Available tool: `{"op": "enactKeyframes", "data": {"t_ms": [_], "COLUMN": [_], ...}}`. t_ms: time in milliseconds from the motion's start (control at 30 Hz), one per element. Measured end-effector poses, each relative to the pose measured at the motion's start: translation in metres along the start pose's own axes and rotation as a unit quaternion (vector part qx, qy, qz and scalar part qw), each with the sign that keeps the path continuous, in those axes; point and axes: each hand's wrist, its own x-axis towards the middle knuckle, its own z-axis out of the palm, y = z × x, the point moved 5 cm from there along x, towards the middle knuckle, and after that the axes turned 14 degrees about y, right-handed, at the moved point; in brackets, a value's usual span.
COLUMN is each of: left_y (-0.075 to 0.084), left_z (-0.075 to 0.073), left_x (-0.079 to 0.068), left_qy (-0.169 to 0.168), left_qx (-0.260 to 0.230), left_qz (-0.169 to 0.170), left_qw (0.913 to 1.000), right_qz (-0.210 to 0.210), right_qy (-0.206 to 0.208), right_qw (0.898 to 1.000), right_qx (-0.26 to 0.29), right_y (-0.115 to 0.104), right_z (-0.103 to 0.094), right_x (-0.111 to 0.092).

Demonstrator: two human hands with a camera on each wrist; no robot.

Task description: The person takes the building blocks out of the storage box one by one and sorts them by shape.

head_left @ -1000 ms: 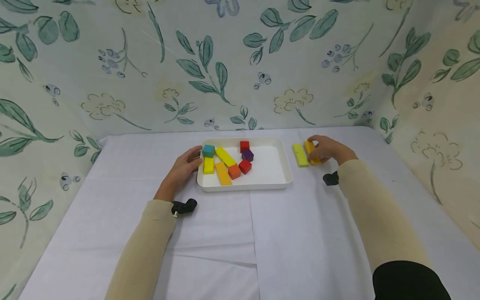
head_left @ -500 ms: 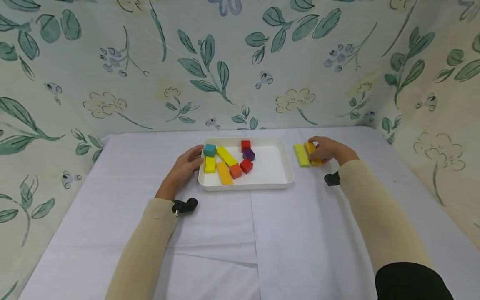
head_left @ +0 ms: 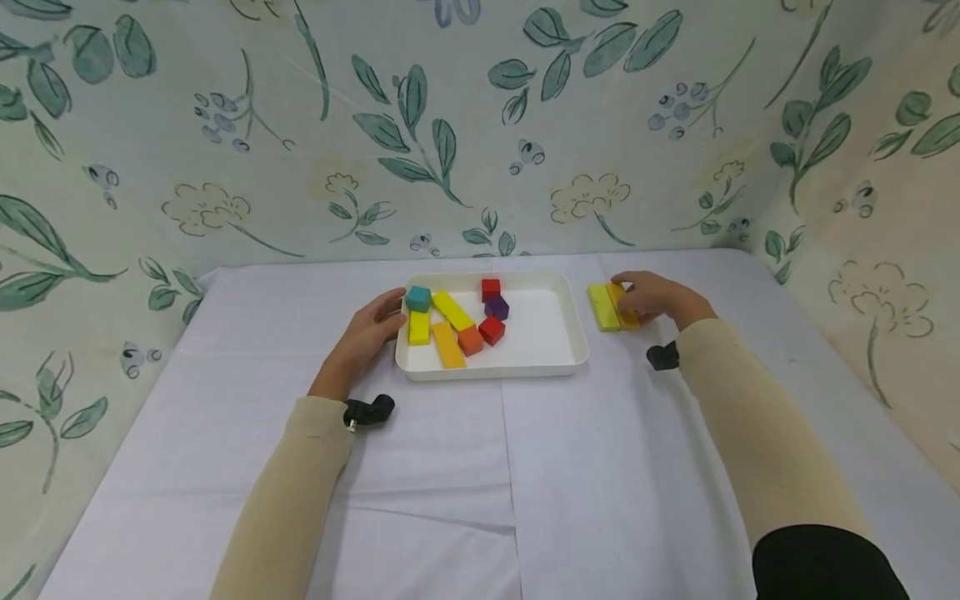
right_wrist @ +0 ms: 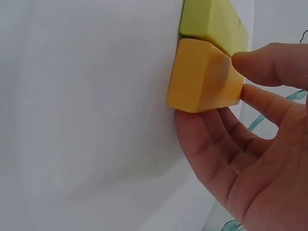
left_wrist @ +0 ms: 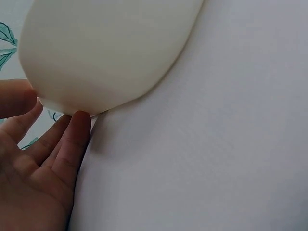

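In the head view my right hand is on an orange block, right of the tray. The right wrist view shows the thumb on the block's upper face and the other fingers curled along its side. A yellow-green block lies flush along the orange one, long side to long side, both on the cloth. My left hand rests at the left end of a white tray. Its fingertips touch the tray's outer wall with the fingers nearly straight.
Inside the tray's left half lie a teal cube, a purple block, an orange-red cube, two red cubes and several yellow and orange blocks. White cloth covers the table. Leaf-patterned fabric hangs behind and at both sides.
The orange block has slid left under my right hand, closing the narrow gap to the yellow-green block. My left hand and the tray stay in place.
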Motion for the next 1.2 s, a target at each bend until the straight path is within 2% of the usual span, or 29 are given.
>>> {"op": "enactKeyframes", "data": {"t_ms": [267, 533, 667, 733, 933, 1200], "left_y": [0.0, 0.001, 0.0, -0.001, -0.002, -0.003], "left_z": [0.0, 0.0, 0.0, 0.0, -0.001, 0.0], "left_x": [0.0, 0.0, 0.0, 0.0, 0.001, 0.001], "left_qy": [-0.003, 0.004, 0.005, 0.005, 0.007, 0.008], "left_qx": [-0.004, -0.001, 0.002, 0.002, 0.005, 0.005], "left_qz": [0.005, 0.004, -0.004, -0.006, 0.004, 0.006], "left_qw": [1.0, 1.0, 1.0, 1.0, 1.0, 0.9999], "right_qz": [-0.004, -0.006, 0.002, -0.009, -0.087, -0.176], "right_qy": [0.002, 0.015, 0.045, 0.068, 0.13, 0.132], "right_qw": [1.0, 1.0, 0.999, 0.998, 0.987, 0.975], "right_qx": [0.003, 0.003, -0.001, -0.015, -0.035, -0.044], "right_y": [-0.005, -0.005, -0.006, -0.011, -0.049, -0.105], "right_z": [0.001, -0.002, -0.004, -0.007, -0.018, -0.013], "right_x": [-0.01, -0.01, -0.008, -0.009, -0.024, -0.045]}}
